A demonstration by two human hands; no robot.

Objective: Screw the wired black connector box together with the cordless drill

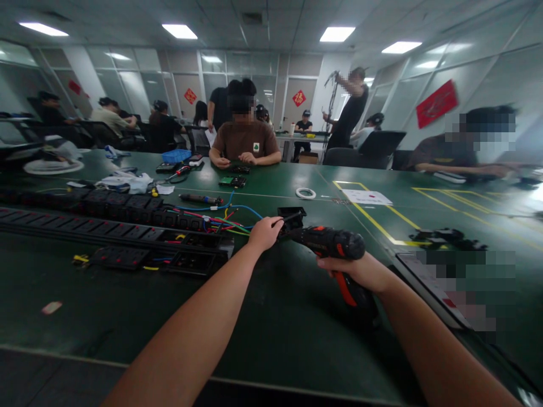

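Two forearms, right grip clamped round one drill, left grip holding one housing

Socket strips lie left of the drill — a ring behind it.

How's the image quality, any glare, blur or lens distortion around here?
Head view: ceiling lights burn white, pale glare washes the green table at far right; head view: the seated person at right is blurred, the cordless drill clearer; head view: the right-hand glass partition leans, suggesting wide-angle distortion.
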